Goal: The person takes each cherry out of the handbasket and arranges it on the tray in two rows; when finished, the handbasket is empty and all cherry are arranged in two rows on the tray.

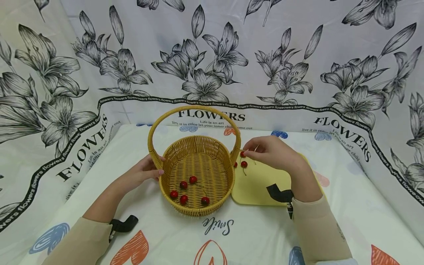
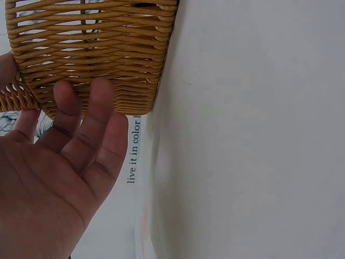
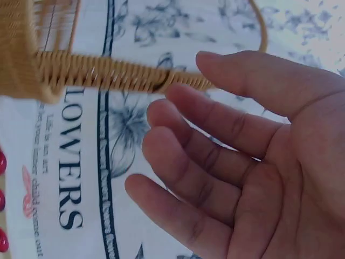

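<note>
A round yellow wicker basket (image 1: pixel 198 145) with a tall hoop handle stands in the middle of the head view. Several dark red cherries (image 1: pixel 183 199) lie in its near half. My left hand (image 1: pixel 148 169) pinches the foot of the handle at the basket's left side, thumb and index finger about it. The other fingers rest loosely by the woven wall (image 2: pixel 108 48). To the right, my right hand (image 1: pixel 273 152) hovers over a yellow board (image 1: pixel 261 187), fingertips close to a cherry (image 1: pixel 243 154). In the right wrist view its fingers are loosely bent, thumb apart, with nothing between them.
Two more cherries, one (image 1: pixel 244 164) with a stem, lie on the board's left part beside the basket. A white cloth (image 1: pixel 258 235) with hearts and lettering covers the table. Behind hangs a flower-printed curtain (image 1: pixel 132 44).
</note>
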A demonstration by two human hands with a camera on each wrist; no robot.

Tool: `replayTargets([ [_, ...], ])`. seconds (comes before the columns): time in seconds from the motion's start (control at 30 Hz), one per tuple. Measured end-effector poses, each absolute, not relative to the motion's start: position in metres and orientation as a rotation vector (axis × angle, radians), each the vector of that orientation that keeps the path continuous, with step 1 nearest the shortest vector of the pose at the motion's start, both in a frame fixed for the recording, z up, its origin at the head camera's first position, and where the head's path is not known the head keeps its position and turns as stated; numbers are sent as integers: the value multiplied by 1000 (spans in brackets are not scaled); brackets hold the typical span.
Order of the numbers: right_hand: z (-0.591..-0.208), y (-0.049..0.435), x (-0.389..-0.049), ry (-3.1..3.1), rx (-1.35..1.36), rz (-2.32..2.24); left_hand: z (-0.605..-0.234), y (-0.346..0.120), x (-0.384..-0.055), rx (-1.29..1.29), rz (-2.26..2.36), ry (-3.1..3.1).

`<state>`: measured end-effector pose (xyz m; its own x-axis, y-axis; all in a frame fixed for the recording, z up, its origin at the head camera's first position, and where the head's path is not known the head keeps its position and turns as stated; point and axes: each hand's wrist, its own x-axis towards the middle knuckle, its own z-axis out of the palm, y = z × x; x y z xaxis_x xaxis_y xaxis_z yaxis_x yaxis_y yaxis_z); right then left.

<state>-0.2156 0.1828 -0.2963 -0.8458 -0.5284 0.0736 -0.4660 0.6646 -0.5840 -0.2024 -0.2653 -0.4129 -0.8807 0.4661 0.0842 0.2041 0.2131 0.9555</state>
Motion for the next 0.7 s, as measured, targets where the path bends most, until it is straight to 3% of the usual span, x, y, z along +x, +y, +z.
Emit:
replayTargets([
  [0.37, -300, 142, -193, 2619, -1161, -895, -413, -265, -202, 639, 1718, 2267],
  [0.7, -338, 96, -191, 2468, -1211, -634, -413, -265, -203, 630, 1712, 2271],
])
